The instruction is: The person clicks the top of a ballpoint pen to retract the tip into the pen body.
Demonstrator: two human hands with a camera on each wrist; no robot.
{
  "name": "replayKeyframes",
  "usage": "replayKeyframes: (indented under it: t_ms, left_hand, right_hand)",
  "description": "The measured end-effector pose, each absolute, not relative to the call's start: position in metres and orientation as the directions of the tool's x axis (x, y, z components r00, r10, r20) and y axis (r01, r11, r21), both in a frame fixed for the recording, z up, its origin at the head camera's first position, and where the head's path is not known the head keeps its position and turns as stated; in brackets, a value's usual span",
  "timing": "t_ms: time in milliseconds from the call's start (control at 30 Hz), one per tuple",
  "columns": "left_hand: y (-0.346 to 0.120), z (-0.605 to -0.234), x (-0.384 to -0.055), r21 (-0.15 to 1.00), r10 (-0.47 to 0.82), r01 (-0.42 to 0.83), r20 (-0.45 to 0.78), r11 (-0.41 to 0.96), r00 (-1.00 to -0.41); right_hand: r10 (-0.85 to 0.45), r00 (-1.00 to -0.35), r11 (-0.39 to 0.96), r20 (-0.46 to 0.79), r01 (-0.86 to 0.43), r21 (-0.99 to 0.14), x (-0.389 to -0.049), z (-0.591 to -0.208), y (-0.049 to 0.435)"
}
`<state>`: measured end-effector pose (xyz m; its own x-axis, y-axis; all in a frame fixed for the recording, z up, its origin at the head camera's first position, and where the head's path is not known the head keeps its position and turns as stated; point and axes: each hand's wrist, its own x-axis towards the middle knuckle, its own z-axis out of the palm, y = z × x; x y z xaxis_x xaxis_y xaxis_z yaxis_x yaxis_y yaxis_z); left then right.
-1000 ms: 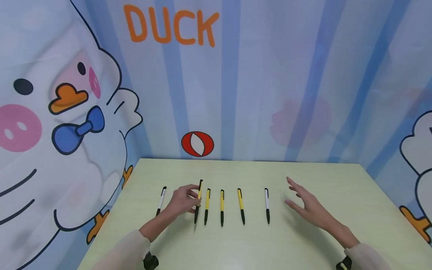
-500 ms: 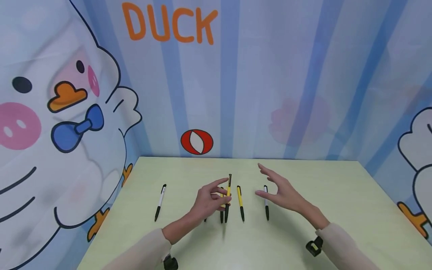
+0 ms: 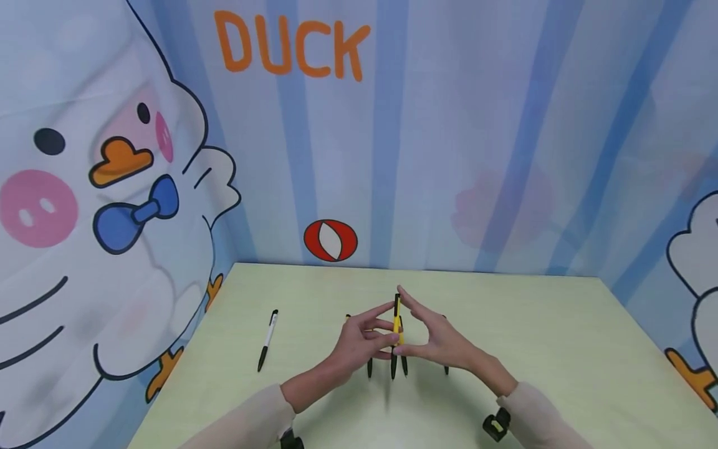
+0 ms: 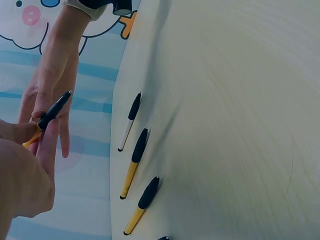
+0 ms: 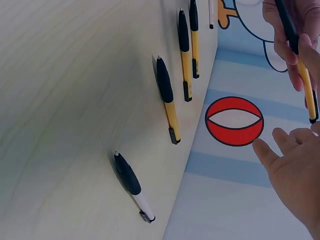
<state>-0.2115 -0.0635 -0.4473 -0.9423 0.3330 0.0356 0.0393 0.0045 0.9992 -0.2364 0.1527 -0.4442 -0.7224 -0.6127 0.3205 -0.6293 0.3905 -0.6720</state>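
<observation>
A yellow pen [image 3: 397,312] with a black grip stands nearly upright above the table. My left hand [image 3: 354,346] pinches it between thumb and fingers. Opposite, my right hand [image 3: 449,342] is spread, its thumb at the pen's lower part and a fingertip near its top; whether it bears any of the pen's weight I cannot tell. In the right wrist view the held pen [image 5: 305,75] runs between both hands, and the left wrist view shows its black grip [image 4: 52,114] from below.
On the pale table [image 3: 538,349] lies a row of pens, partly behind the hands: a white pen [image 3: 268,340] at the left, several yellow ones [image 5: 168,100], and another white pen [image 5: 132,180] at the right. A duck-print cloth [image 3: 426,156] hangs behind the table.
My left hand has lifted the yellow pen from the left and carried it rightward along the row. My right hand has moved left until its thumb meets the pen.
</observation>
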Motion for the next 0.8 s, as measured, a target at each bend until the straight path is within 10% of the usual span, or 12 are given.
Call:
replayKeyframes:
  t_ms: [800]
  left_hand:
    - [-0.062,-0.441,-0.214,0.985,0.314,-0.143,-0.106,-0.1,-0.944]
  right_hand:
    - [-0.575,-0.747,0.335,0.335,-0.588,-0.736,-0.238,-0.451,0.153]
